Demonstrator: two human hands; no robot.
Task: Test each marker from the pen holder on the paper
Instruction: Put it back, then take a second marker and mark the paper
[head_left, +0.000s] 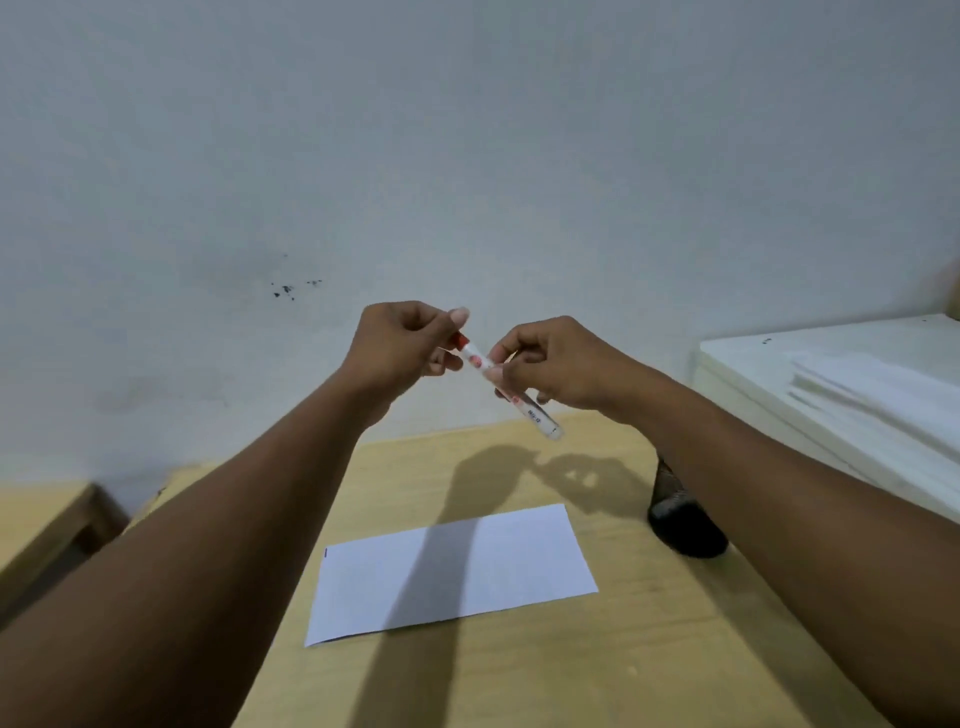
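Both hands are raised above the table, holding one white marker (524, 400) with red print between them. My left hand (402, 348) pinches the marker's red cap (461, 341) at its upper end. My right hand (550, 364) grips the barrel near the middle, and the lower end pokes out below it. A white sheet of paper (452, 571) lies flat on the wooden table (623, 649) under the hands, with a small dark mark at its left edge. The black mesh pen holder (680, 525) stands right of the paper, partly hidden behind my right forearm.
A white cabinet (753, 374) with a stack of white sheets (872, 389) on top stands at the right. A second wooden piece of furniture (47, 525) is at the left, lower than the table. A pale wall runs behind.
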